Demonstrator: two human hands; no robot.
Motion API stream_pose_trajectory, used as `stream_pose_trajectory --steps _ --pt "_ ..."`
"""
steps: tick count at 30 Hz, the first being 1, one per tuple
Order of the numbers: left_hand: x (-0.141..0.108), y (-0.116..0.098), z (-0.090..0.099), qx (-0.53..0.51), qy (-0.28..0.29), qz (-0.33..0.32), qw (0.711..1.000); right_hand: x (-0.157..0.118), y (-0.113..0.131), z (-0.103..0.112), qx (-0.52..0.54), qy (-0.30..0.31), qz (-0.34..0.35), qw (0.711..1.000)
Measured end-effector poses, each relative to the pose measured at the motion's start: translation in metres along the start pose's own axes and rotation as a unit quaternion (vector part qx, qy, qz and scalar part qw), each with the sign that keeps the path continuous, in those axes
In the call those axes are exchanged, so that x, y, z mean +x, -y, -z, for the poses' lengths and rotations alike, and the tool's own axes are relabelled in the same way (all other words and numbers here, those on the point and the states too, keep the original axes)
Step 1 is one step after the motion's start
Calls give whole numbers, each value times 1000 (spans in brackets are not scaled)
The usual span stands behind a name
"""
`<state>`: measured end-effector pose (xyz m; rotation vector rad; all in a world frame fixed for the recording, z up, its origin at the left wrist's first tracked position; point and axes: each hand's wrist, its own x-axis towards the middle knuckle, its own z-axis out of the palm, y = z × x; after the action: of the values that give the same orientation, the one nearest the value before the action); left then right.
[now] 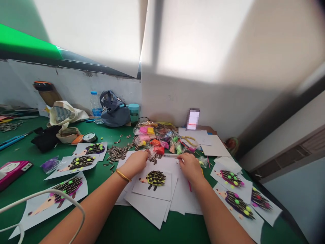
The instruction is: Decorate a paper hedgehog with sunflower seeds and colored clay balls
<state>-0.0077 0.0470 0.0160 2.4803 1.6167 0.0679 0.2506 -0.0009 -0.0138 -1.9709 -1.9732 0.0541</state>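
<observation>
A card with a hedgehog picture, its back made of sunflower seeds over yellow-green clay, lies between my forearms. My left hand is closed beside the loose seeds and small plastic bags, fingertips curled down; whatever they pinch is too small to make out. Across the card, my right hand has its fingers curled together by the right end of a white pen. Small specks lie on the paper under those fingertips, and the contents of the pinch are hidden. White sheets lie layered beneath the card.
A pile of sunflower seeds and bagged coloured clay lie ahead. Scissors rest behind the pen. Finished hedgehog cards flank both sides. A white cable loops at lower left. A phone stands against the wall.
</observation>
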Motion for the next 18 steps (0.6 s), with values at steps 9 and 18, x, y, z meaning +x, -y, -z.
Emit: stream_pose_trajectory --steps 9,18 --pt "29 -75 -14 -91 -60 -100 989 -4 5 -2 8 17 10 1000" --pt "14 -32 9 -148 -132 -97 975 -6 15 -5 -2 59 81 995"
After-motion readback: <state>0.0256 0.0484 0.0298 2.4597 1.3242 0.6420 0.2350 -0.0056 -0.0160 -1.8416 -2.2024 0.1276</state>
